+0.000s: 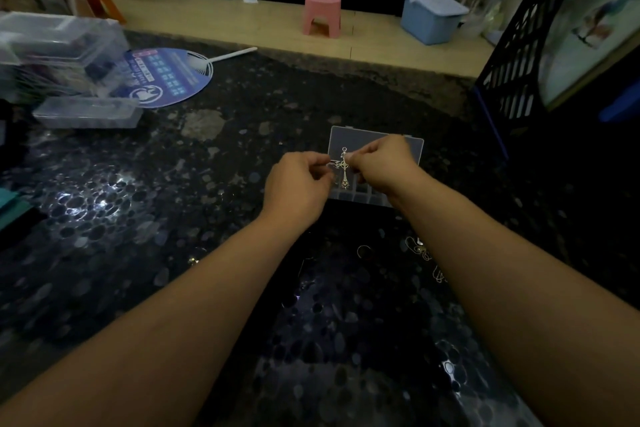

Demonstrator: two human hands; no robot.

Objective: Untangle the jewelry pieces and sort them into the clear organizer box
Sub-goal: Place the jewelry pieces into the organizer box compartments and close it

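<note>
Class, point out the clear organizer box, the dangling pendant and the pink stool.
clear organizer box (414,146), head view, lid's far right corner
pendant (345,180), head view, lower drop
pink stool (322,7), head view, front of seat

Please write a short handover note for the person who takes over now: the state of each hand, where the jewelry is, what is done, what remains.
Left hand: its grip pinches one side of the tangled pendant pieces.
Right hand: pinches the other side; the pieces hang above the open clear organizer box.
More jewelry: chains lie loose on the dark table, near the right forearm.
Done: cannot tell if any compartment is filled.
Left: separate the held pieces, sort them, then the chains.
</note>
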